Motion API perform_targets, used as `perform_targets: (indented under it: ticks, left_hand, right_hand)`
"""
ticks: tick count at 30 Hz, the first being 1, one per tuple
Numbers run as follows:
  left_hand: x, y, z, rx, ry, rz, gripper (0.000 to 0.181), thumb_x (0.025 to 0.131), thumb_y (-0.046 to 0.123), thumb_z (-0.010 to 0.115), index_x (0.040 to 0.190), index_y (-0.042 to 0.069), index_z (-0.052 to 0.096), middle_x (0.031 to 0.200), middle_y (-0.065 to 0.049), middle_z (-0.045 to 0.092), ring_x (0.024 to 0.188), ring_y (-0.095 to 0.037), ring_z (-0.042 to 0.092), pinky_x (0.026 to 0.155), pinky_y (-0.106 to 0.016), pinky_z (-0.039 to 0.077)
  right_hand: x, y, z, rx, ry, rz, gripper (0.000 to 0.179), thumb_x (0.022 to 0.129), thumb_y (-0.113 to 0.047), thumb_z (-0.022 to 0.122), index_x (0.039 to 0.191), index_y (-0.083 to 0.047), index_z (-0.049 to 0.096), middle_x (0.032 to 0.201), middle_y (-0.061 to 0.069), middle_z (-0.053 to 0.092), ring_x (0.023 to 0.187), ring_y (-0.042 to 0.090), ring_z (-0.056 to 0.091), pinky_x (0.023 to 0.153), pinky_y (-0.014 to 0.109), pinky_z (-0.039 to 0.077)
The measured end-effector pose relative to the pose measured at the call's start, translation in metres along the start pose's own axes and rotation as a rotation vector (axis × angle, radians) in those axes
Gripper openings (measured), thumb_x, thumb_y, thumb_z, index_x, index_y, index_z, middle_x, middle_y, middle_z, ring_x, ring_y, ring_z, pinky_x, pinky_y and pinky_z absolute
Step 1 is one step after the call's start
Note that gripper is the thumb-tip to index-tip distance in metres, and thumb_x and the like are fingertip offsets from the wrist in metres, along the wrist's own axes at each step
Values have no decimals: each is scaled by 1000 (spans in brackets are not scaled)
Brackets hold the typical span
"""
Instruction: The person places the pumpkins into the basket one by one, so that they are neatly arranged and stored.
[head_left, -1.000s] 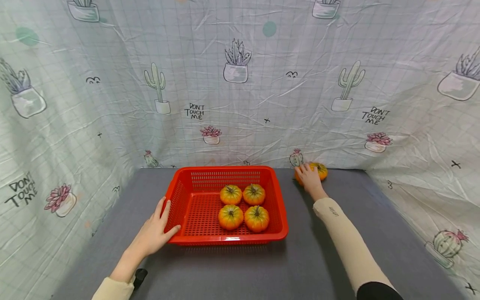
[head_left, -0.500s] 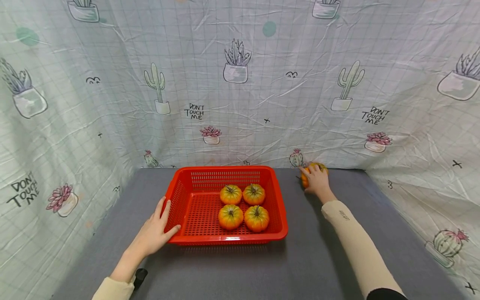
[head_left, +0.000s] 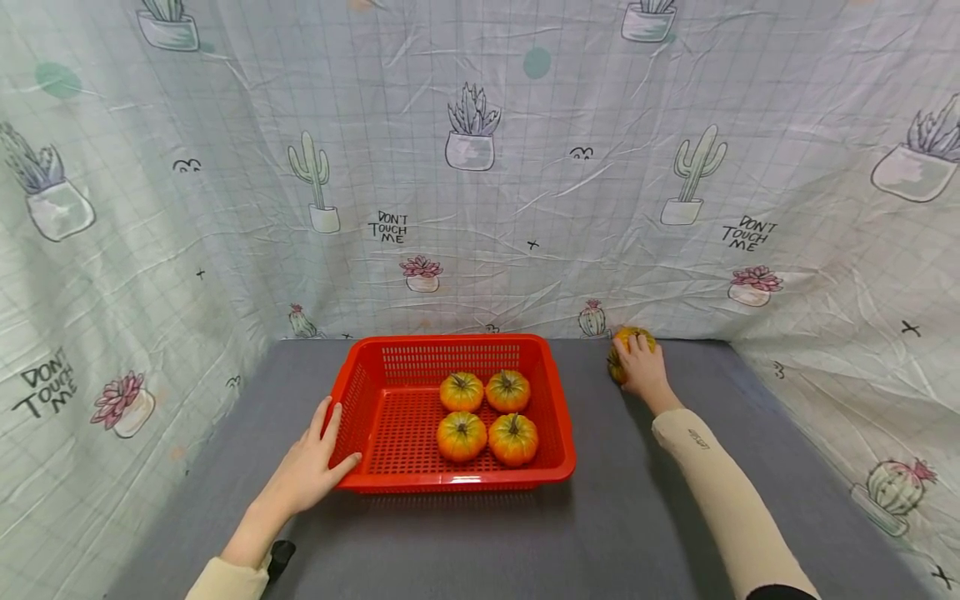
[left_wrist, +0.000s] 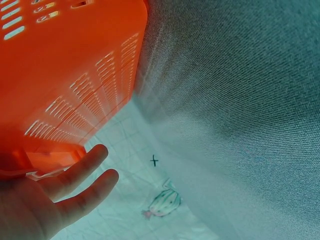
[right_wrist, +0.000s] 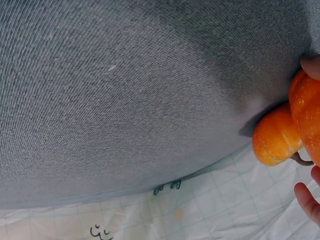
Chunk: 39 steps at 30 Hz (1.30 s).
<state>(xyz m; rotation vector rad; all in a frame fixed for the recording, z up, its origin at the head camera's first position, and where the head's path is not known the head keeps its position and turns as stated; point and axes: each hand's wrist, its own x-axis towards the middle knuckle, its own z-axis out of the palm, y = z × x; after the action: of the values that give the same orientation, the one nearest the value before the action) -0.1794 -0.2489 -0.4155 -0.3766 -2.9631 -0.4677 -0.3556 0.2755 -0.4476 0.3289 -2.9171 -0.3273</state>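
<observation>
In the head view a red plastic basket [head_left: 405,482] holds several small orange pumpkins [head_left: 461,436] in its right half. My left hand [head_left: 303,467] rests on the basket's left rim, fingers spread and fairly straight; two fingers [left_wrist: 85,192] reach past the rim in the left wrist view. At the back right, my right hand [head_left: 643,369] grips a small pumpkin [right_wrist: 306,112], thumb on one side and fingers on the other. A second pumpkin [right_wrist: 275,136] lies right beside it, near the cloth wall. The hand hides much of both from the head camera.
A grey cloth-covered table [head_left: 480,542] lies under everything. Printed white cloth [head_left: 480,217] hangs behind the table and on both sides. A small black object [head_left: 281,557] shows beside my left wrist.
My right hand has shifted right and slightly nearer me, and the pumpkin under it has moved and turned with it. The left hand and basket stay put.
</observation>
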Motion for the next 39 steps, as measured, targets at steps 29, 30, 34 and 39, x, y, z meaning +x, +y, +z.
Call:
perform_targets:
  ticks: [29,30,34,39]
  left_hand:
    - [0,-1,2,-5,8,6,80,85,43,52,139,-7,20,146,-23,10,113,-48,43,87,-56,39]
    - [0,-1,2,-7,6,4,80,85,42,52,139,-7,20,146,-23,10,114,-48,43,87,-56,39]
    - [0,-1,1,-13,1,-1,80,86,43,51,139,-7,19,146,-23,9,113,-48,43,86,-56,39]
    - [0,-1,0,-18,-3,-4,80,86,42,51,139,-7,18,146,-23,9,112,-48,43,86,-56,39]
  right_hand:
    - [-9,3,7,-12,68,32,83,59,-49,77,113,2,40,106,31,40,99,43,37,73,50,37]
    - [-10,3,6,-11,81,29,84,58,-50,77,112,2,40,105,31,40,98,43,37,72,50,37]
    - [-12,3,4,3,122,14,86,57,-54,76,112,3,40,103,31,41,95,43,38,71,50,37]
    - [-14,1,-1,26,149,-2,88,56,-55,75,112,4,40,98,32,42,94,45,39,70,50,39]
